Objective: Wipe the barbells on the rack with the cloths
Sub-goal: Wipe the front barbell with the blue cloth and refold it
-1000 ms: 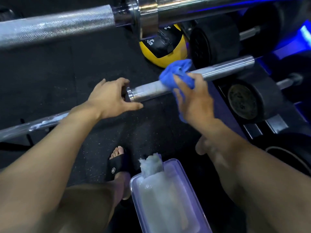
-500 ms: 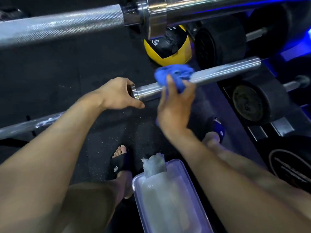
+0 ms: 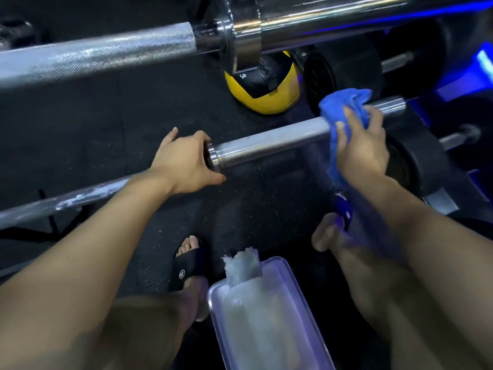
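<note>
A steel barbell sleeve runs from the middle of the view up to the right. My left hand curls round the bar just left of the sleeve's collar. My right hand grips a blue cloth wrapped over the sleeve near its far right end. The bar's thin shaft continues down to the left and carries white smears. A second, thicker barbell with a knurled shaft crosses the top of the view.
A clear plastic tray with a white wet cloth in it sits on the black rubber floor between my feet. A yellow and black ball and black dumbbells on a rack stand behind the sleeve.
My right hand slid the blue cloth along the sleeve, first toward the collar, then far to the right near the sleeve's end. My left hand stayed at the collar.
</note>
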